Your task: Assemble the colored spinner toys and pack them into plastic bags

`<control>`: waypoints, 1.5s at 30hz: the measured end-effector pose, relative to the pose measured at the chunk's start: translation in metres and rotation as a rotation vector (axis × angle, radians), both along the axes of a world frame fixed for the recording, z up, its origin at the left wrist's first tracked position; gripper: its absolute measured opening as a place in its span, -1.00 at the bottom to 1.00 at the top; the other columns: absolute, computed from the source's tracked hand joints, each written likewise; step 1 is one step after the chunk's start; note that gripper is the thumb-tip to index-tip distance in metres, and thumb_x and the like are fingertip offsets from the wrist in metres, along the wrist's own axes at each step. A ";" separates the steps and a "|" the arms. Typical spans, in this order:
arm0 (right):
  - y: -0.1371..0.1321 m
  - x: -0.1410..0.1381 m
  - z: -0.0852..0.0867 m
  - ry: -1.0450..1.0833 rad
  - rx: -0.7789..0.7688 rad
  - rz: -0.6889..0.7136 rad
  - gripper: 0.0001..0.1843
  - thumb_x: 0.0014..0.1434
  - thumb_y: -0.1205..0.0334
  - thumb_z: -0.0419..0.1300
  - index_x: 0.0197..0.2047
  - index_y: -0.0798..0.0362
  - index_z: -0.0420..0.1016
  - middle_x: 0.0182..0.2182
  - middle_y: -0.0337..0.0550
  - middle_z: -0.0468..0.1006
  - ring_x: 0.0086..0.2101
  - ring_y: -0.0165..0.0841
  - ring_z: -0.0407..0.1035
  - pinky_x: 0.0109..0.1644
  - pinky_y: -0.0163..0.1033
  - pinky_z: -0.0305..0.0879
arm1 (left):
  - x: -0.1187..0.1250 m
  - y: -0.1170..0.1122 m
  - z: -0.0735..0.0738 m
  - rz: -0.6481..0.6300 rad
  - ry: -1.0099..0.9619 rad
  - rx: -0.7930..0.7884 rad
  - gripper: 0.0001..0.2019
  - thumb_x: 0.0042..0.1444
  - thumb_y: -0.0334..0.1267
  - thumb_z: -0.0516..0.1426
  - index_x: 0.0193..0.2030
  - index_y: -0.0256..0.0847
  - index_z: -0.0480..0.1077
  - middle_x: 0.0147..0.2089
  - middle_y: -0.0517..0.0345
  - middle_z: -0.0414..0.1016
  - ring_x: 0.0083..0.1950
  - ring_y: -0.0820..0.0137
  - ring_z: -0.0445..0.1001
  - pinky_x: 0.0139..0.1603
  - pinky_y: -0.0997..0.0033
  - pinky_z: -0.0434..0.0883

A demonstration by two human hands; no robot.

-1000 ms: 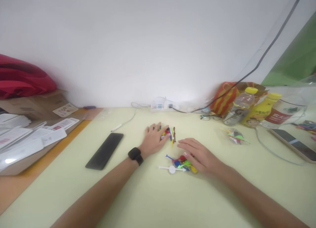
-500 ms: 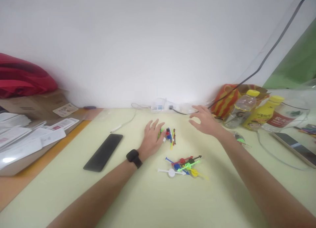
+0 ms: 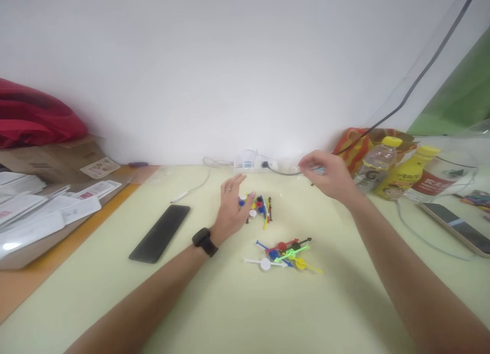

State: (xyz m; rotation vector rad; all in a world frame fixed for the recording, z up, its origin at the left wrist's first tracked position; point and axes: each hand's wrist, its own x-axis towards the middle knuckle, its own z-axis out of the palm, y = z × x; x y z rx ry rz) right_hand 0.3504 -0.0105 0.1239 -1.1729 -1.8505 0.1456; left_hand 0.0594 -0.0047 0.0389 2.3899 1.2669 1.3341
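Observation:
My left hand [image 3: 233, 207], with a black watch [image 3: 205, 241] on the wrist, is open at the left side of a small pile of coloured plastic pieces [image 3: 261, 209]. Its thumb is over the pieces, and I cannot tell whether it touches them. My right hand [image 3: 328, 176] is raised at the back right with curled fingers. A pale bluish bit shows between them, too small and blurred to name. Nearer to me lies a group of arrow spinners: white [image 3: 265, 264], blue [image 3: 273, 255], red [image 3: 282, 246], black [image 3: 296, 245], green [image 3: 291, 253] and yellow [image 3: 300, 263].
A black phone [image 3: 160, 233] lies left, near a white cable [image 3: 179, 196]. A power strip [image 3: 250, 165] stands against the wall. Bottles [image 3: 408, 171], a red-yellow bag [image 3: 350, 140] and another phone [image 3: 455, 228] are right. White packets [image 3: 49, 213] and a cardboard box [image 3: 57, 160] are left.
My right hand has gone from spread fingers to curled ones and moved slightly right. My left hand has shifted a little left, uncovering more coloured pieces. The arrow spinners stay put.

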 end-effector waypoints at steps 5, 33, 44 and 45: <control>-0.027 -0.020 0.027 0.056 -0.169 0.274 -0.82 0.28 0.11 0.27 -0.12 0.00 0.48 -0.19 -0.09 0.61 -0.17 -0.20 0.50 -0.03 -0.11 0.43 | 0.002 -0.011 0.052 -0.093 -0.220 0.012 -0.65 0.42 -0.11 0.09 0.28 -0.11 0.31 0.28 -0.03 0.42 0.26 0.17 0.40 0.27 0.11 0.37; -0.013 -0.039 -0.009 0.375 -0.590 0.449 -0.44 0.12 -0.04 0.44 0.11 0.04 0.49 -0.16 -0.08 0.62 -0.14 -0.26 0.51 0.03 -0.10 0.44 | -0.018 0.032 0.104 -0.287 -0.444 -0.395 -0.69 0.18 0.02 0.31 -0.29 -0.22 0.58 -0.26 0.01 0.64 -0.40 0.44 0.38 -0.38 0.41 0.34; -0.021 -0.034 0.002 0.286 -0.648 0.416 -0.59 0.06 -0.05 0.46 -0.12 0.05 0.65 -0.16 -0.04 0.68 -0.11 -0.17 0.55 0.02 -0.03 0.49 | -0.030 0.031 0.112 -0.383 -0.085 -0.449 -0.70 0.25 0.04 0.24 -0.16 -0.15 0.61 -0.17 0.02 0.65 -0.20 0.31 0.54 -0.20 0.36 0.46; -0.022 -0.035 0.002 0.287 -0.649 0.414 -0.59 0.06 -0.05 0.46 -0.12 0.05 0.66 -0.16 -0.04 0.68 -0.12 -0.17 0.55 0.01 -0.03 0.49 | -0.031 0.031 0.112 -0.388 -0.050 -0.454 -0.71 0.24 0.04 0.25 -0.20 -0.16 0.62 -0.20 0.03 0.65 -0.20 0.30 0.55 -0.22 0.36 0.45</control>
